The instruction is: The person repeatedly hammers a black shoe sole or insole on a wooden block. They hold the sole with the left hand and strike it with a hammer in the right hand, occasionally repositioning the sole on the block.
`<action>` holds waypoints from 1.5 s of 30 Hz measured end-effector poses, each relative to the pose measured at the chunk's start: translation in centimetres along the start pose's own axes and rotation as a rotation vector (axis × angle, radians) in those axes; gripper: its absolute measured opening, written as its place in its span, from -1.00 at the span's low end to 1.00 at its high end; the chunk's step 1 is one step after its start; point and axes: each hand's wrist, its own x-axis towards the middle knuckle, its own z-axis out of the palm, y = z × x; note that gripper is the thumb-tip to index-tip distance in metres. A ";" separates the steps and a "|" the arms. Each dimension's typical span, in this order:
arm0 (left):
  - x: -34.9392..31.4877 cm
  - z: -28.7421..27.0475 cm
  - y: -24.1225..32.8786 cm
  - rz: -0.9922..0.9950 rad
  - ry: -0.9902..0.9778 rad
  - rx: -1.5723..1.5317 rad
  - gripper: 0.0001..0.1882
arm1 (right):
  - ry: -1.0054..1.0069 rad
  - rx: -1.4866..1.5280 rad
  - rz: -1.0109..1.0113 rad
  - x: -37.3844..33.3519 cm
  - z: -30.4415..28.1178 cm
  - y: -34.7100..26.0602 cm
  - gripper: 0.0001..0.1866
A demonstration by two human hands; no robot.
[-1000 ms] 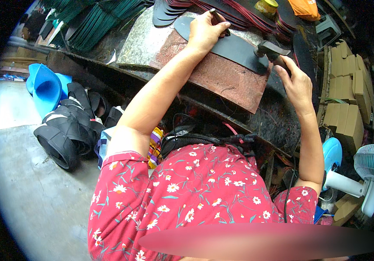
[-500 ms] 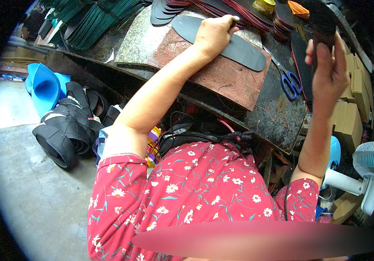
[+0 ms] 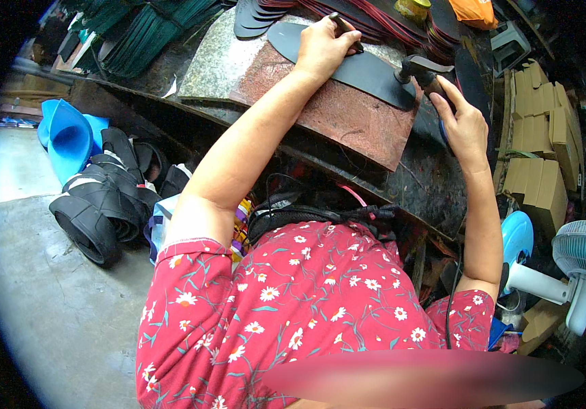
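Note:
A long dark grey sole-shaped piece (image 3: pixel 376 76) with rounded ends lies flat across a reddish-brown board (image 3: pixel 364 133). Over its middle, my left hand (image 3: pixel 323 51) is closed around a short dark rod-like tool (image 3: pixel 340 22); its lower end is partly covered by my fingers. My right hand (image 3: pixel 464 121) is wrapped round the handle of a hammer (image 3: pixel 419 71). The hammer's head is at the right end of the sole piece; I cannot tell if it touches. Scissors with blue handles are mostly hidden behind my right hand.
Stacked red-edged dark soles (image 3: pixel 368 27) and green-edged bundles (image 3: pixel 160 37) line the bench's far side, beside a yellow tin (image 3: pixel 414 10). Cardboard boxes (image 3: pixel 542 184) and a fan (image 3: pixel 574 249) stand at the right. Black footwear parts (image 3: pixel 105 204) lie on the floor at left.
My right hand with the hammer has come down and left from its raised place to the sole piece's right end. My left hand has shifted slightly left, its tool tilting differently.

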 end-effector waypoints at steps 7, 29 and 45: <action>-0.6 0.7 1.5 0.488 0.061 0.577 -0.76 | 0.343 0.447 -0.291 0.4 -6.2 -3.9 -0.62; -1.2 2.3 1.6 0.549 -0.068 0.616 -0.77 | 0.335 0.547 -0.237 -0.4 -6.6 -4.2 -0.61; -1.1 2.5 1.4 0.534 -0.063 0.532 -0.81 | 0.438 0.547 -0.221 -1.1 -7.5 -3.2 -0.61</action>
